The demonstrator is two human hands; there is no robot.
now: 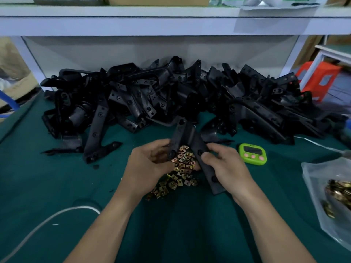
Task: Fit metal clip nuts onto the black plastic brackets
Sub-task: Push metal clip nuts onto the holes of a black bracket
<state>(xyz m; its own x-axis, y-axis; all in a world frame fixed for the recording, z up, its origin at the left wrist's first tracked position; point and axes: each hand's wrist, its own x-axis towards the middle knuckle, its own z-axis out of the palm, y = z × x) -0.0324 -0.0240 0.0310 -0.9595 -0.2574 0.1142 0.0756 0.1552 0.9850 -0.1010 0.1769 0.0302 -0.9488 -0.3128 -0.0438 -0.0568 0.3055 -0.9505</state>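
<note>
I hold one black plastic bracket [187, 136] above the green table, its two arms spread like an upside-down V. My left hand [150, 166] grips the shorter left arm near its screw hole. My right hand [226, 168] grips the longer right arm, thumb beside a hole. Under the bracket lies a loose heap of brass-coloured clip nuts [178, 176]. Whether a nut sits between my fingers is hidden. A large pile of black brackets [171, 97] runs across the back of the table.
A green digital timer [252, 153] lies right of my hands. A clear plastic bag [322, 196] with more clip nuts sits at the right edge. A white cable [47, 220] curves at lower left. A shelf [171, 25] overhangs the back.
</note>
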